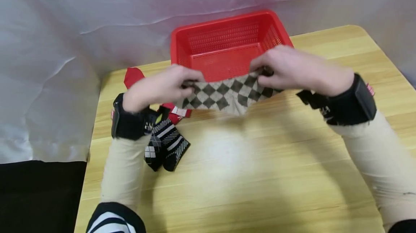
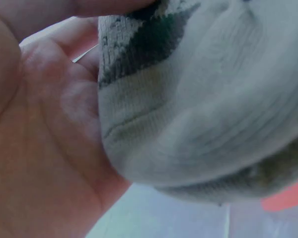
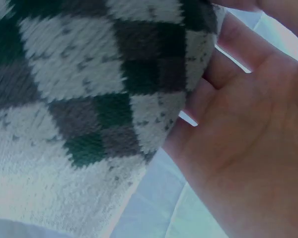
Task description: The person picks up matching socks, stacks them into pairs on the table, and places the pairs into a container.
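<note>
1. The left hand (image 1: 162, 87) pinches the left end of a grey argyle sock (image 1: 227, 94); fingers and thumb are curled onto the fabric.
2. The right hand (image 1: 292, 69) pinches the right end of the same sock, fingers likewise curled on it.
3. The sock hangs stretched between both hands, above the tabletop (image 1: 247, 168) and just in front of the near rim of the red basket (image 1: 224, 45).
4. The left wrist view shows the sock's plain ribbed part (image 2: 203, 114) against the palm (image 2: 49, 148); the right wrist view shows the diamond pattern (image 3: 89, 99) beside the palm (image 3: 248, 148).
5. A black-and-white patterned sock (image 1: 165, 148) lies on the tabletop beside the left forearm.
6. A red fabric item (image 1: 134, 76) lies behind the left hand, partly hidden.
7. Both wrists carry black straps; sleeves are cream.
</note>
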Tool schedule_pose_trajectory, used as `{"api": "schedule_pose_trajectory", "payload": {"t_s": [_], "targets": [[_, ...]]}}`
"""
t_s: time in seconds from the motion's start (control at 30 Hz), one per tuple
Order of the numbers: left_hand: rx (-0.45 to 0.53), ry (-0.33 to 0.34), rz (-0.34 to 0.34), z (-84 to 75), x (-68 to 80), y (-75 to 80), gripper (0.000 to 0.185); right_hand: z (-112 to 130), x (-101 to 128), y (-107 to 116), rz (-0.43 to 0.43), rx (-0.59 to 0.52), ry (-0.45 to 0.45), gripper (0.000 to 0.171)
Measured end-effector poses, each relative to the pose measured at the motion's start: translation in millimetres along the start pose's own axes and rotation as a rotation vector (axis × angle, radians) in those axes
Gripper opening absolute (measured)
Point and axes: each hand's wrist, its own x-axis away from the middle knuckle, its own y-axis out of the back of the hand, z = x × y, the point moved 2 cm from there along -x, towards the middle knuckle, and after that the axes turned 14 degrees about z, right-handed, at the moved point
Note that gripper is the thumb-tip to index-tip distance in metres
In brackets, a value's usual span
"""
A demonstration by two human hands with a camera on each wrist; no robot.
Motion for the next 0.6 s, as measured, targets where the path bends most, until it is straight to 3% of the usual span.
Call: {"api": "schedule_pose_trajectory", "payload": {"t_s": [0.13,0.27,0.5,0.6], "targets": [[-0.043,0.052,0.005,8.7,-12.6,34.6,0.022,-16,-18,32,0.053,0.031,-0.036,0.024],[-0.116,0.087,0.015,20.0,-31.7,61.8,0.015,-34,-44,49,0.105,0.096,-0.077,0.012],[-0.246,0.220,0.173,43.8,-62.7,94.9,0.019,-66,-90,57,0.259,0.118,-0.143,0.017],[-0.249,0.288,0.243,51.9,-77.8,104.5,0.016,-80,-107,59,0.337,0.092,-0.178,0.021]]}}
